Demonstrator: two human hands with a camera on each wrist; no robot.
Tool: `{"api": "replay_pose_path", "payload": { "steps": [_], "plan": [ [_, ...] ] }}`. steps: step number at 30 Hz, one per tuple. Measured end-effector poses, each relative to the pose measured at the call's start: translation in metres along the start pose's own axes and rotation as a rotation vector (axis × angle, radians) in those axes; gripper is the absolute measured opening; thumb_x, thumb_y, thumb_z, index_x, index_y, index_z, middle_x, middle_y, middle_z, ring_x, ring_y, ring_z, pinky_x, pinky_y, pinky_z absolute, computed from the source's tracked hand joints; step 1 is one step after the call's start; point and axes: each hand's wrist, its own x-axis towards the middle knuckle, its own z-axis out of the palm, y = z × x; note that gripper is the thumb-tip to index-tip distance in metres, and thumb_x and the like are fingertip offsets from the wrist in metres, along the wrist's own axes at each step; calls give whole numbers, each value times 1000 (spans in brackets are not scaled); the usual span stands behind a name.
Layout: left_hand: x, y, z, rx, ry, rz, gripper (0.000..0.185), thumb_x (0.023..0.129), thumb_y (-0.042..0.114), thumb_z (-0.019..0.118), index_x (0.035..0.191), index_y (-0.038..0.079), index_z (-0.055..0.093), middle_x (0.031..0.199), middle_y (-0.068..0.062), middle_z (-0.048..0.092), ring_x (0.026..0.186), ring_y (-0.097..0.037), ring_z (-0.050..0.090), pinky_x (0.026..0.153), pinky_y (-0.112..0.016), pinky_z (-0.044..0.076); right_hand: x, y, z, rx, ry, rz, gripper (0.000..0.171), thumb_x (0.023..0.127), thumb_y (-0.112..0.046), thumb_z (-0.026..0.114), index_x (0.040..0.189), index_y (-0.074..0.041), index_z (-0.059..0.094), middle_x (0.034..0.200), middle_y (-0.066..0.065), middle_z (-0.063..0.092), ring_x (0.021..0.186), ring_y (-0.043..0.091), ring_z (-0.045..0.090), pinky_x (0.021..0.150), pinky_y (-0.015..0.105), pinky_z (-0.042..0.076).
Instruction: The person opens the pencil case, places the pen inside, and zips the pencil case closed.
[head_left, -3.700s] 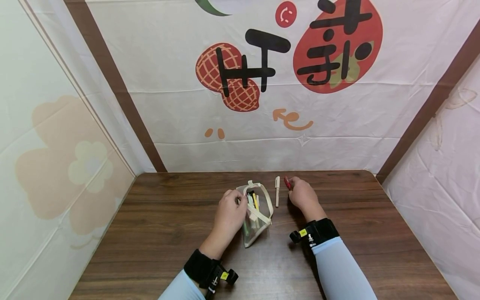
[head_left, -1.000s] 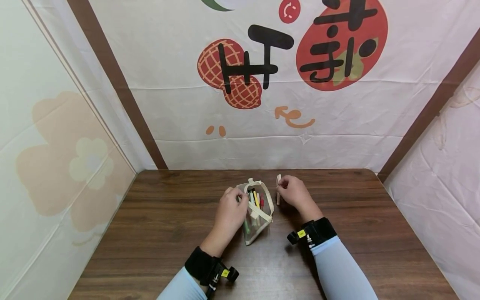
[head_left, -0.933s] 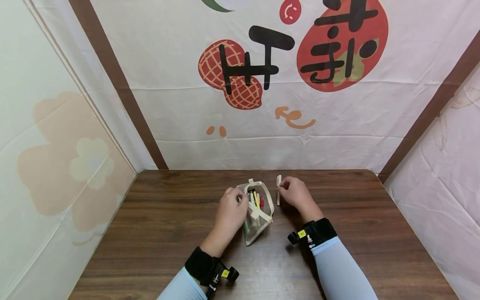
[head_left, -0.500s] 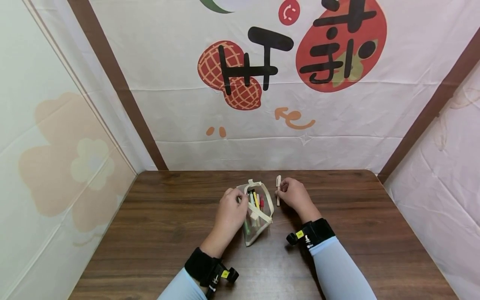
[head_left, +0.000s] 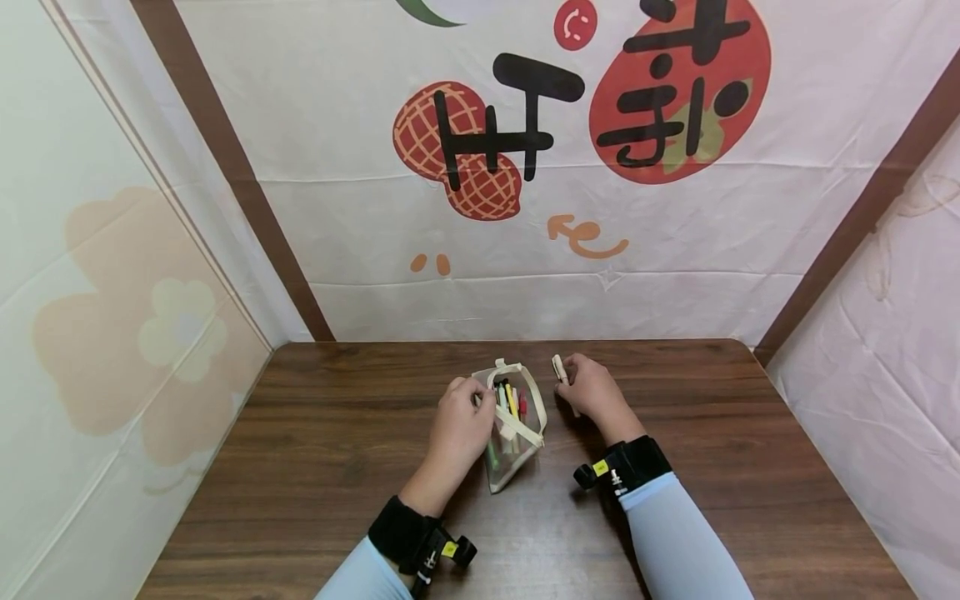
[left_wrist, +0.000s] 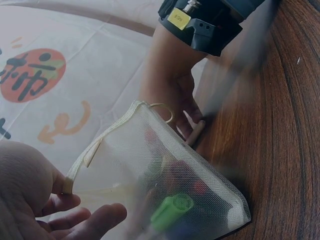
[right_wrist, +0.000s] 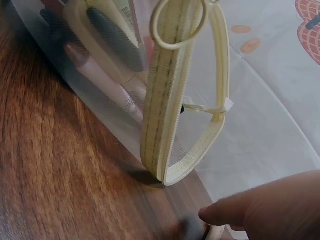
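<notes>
A see-through mesh pencil case with a cream zipper edge stands unzipped on the table. My left hand pinches its rim on the left side. Several pens poke up inside, among them a yellow pen and a red pen. Through the mesh, the left wrist view shows a green cap. To the right of the case, my right hand pinches a white pen, its lower part partly behind the fingers. In the right wrist view the zipper gapes beside my right hand.
The brown wooden table ends at a straight far edge just beyond the case. Behind it hangs a white printed cloth, with more cloth at both sides. A pull ring hangs on the zipper.
The red pen, earlier in my right hand, now sits in the case. My right hand has moved left to the white pen, which has tilted in its fingers. My left hand stays put.
</notes>
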Motion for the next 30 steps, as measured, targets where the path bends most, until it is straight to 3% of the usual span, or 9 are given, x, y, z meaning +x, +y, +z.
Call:
{"api": "replay_pose_path", "payload": {
  "steps": [3, 8, 15, 21, 24, 30],
  "plan": [
    [0, 0, 0, 2, 5, 5, 19, 103, 24, 61, 89, 13, 67, 91, -4, 57, 71, -16, 51, 62, -30, 46, -1, -1, 0, -20, -5, 5, 55, 96, -26, 78, 144, -9, 58, 110, 11, 75, 84, 21, 71, 79, 42, 58],
    [0, 1, 1, 7, 24, 17, 17, 101, 21, 62, 86, 13, 67, 89, -4, 57, 74, -17, 52, 65, -31, 46, -2, 0, 0, -1, -24, 22, 56, 98, -18, 73, 150, -11, 53, 103, 11, 73, 67, 20, 68, 64, 36, 55],
    [1, 0, 1, 9, 32, 24, 17, 100, 20, 62, 86, 13, 67, 89, -4, 57, 74, -17, 53, 66, -31, 46, -2, -1, -7, 169, -53, 33, 66, 98, -11, 63, 160, -17, 42, 81, 7, 64, 63, 22, 58, 58, 35, 47],
    [1, 1, 1, 8, 20, 16, 17, 101, 21, 62, 87, 12, 67, 90, -4, 57, 72, -16, 52, 65, -30, 46, -5, -8, -13, 403, -100, -22, 80, 96, -8, 64, 167, -21, 29, 93, 13, 68, 70, 23, 67, 68, 40, 61],
    [0, 2, 0, 6, 17, 11, 18, 102, 21, 62, 87, 12, 67, 90, -4, 57, 71, -15, 52, 64, -29, 46, -7, -15, -16, 449, -115, -52, 79, 95, -8, 69, 164, -18, 32, 100, 16, 71, 75, 25, 72, 72, 41, 64],
    [0, 1, 0, 1, 18, 8, 17, 101, 20, 62, 88, 12, 67, 90, -4, 57, 70, -15, 52, 63, -30, 46, -16, -32, -17, 543, -190, -103, 75, 92, -5, 74, 155, -15, 34, 96, 17, 75, 86, 34, 77, 79, 50, 65]
  ]
}}
